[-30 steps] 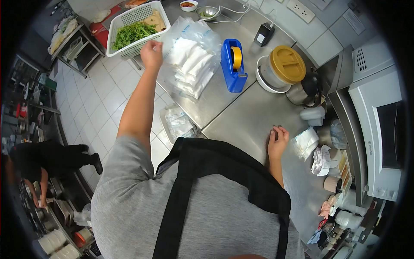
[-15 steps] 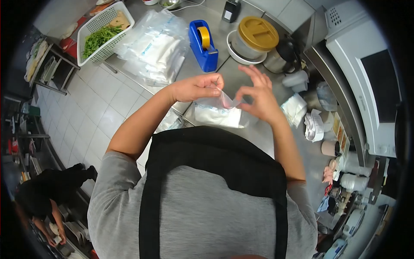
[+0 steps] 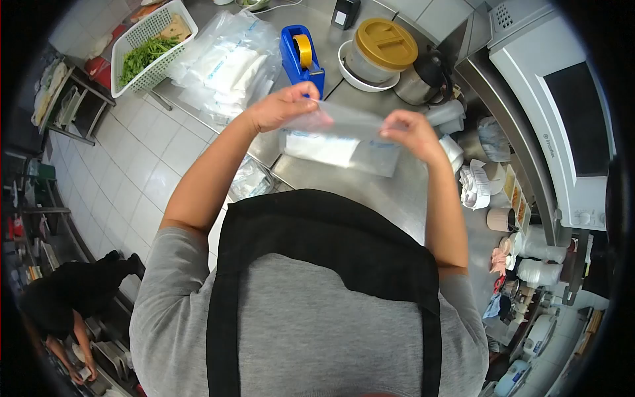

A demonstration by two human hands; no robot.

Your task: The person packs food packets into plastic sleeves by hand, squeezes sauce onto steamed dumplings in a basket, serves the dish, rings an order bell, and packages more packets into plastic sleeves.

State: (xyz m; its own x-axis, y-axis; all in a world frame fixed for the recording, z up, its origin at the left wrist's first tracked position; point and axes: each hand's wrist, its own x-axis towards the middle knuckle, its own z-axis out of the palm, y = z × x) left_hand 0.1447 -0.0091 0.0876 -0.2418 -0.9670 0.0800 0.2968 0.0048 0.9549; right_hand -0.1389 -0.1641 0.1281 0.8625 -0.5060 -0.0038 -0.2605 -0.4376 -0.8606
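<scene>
A clear plastic bag with blue print is stretched between my two hands above the steel counter. White, folded-looking contents show in its lower part; what they are I cannot make out. My left hand pinches the bag's upper left corner, close to the blue tape dispenser. At the upper right corner, my right hand has its thumb and fingers closed on the plastic. Motion smears the top edge of the bag.
More clear bags with white contents lie piled at the back left, beside a white basket of green herbs. A yellow-lidded tub and steel jug stand behind my right hand. Another person bends over at lower left.
My right hand has moved right and closed on the bag's edge, and my left hand has shifted up and left. The bag's top is now drawn out wide between them.
</scene>
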